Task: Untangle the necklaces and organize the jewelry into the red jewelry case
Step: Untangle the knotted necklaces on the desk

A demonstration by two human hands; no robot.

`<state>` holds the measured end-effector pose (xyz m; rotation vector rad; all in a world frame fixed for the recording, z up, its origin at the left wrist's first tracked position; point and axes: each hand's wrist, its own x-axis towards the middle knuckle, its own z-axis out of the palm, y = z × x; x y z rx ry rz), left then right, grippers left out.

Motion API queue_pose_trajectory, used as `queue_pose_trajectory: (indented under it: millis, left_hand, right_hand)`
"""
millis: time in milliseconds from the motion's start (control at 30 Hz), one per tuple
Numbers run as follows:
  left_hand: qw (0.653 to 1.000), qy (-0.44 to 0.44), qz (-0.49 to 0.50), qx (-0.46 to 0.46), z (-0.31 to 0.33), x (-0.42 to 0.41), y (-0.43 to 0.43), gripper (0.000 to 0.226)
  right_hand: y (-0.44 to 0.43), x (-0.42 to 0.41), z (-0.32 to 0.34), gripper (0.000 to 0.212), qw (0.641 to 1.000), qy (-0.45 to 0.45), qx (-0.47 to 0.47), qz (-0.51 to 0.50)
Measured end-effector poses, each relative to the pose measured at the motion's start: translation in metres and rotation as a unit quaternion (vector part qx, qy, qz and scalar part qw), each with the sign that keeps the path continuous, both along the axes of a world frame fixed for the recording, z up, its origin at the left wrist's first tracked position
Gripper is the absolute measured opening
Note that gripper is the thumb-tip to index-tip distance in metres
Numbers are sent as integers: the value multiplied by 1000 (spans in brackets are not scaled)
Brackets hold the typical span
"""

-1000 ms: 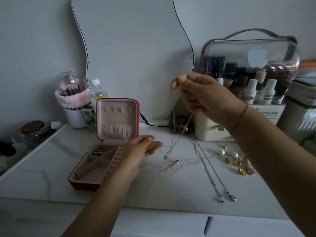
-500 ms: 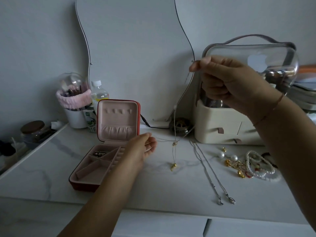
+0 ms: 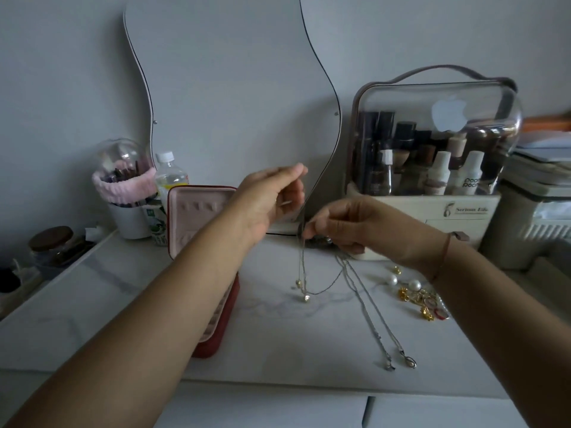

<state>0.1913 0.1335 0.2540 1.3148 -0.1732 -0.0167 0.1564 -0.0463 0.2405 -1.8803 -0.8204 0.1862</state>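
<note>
- One table (image 3: 148,307), marble-patterned.
- One red case (image 3: 230,307) stood open on it at left; the left forearm hid most of the tray.
- Two hands: the left hand (image 3: 272,199), raised, pinched the top of a chain (image 3: 301,267). The right hand (image 3: 349,227), lower, pinched the same chain.
- The chain hung above the table with two small pendants.
- Two silver necklaces (image 3: 370,313) lay side by side to its right.
- Two pearls (image 3: 393,279) lay beside a gold heap (image 3: 424,304) too jumbled to count.
</note>
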Motion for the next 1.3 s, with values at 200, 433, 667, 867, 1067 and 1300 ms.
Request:
queue_pose_trajectory:
  millis: [200,433,667,867,1067,1300]
  left_hand:
    - [998,-56,-20,4,37,0,-1,13]
    - [996,-77,-31,-15,60,-1,1,11]
    - [996,-77,-45,-19,55,-3,-3,11]
    - [996,-71,-50,-20,53,-5,-6,11]
    - [996,-71,-52,-21,53,-5,-7,12]
    - [997,-65,-43,-26,49,-3,-2,11]
  right_hand:
    - [7,-3,-28,20,996,7,-87,-3]
    - [14,-1,-64,16,987,-10,-157,-41]
    - [22,10,-94,35,953,31,-175,-247]
    - [29,9,-108,27,960,52,-63,-267]
    - [36,14,-110,14,956,3,42,-292]
    - [40,17,-107,3,947,-7,100,-305]
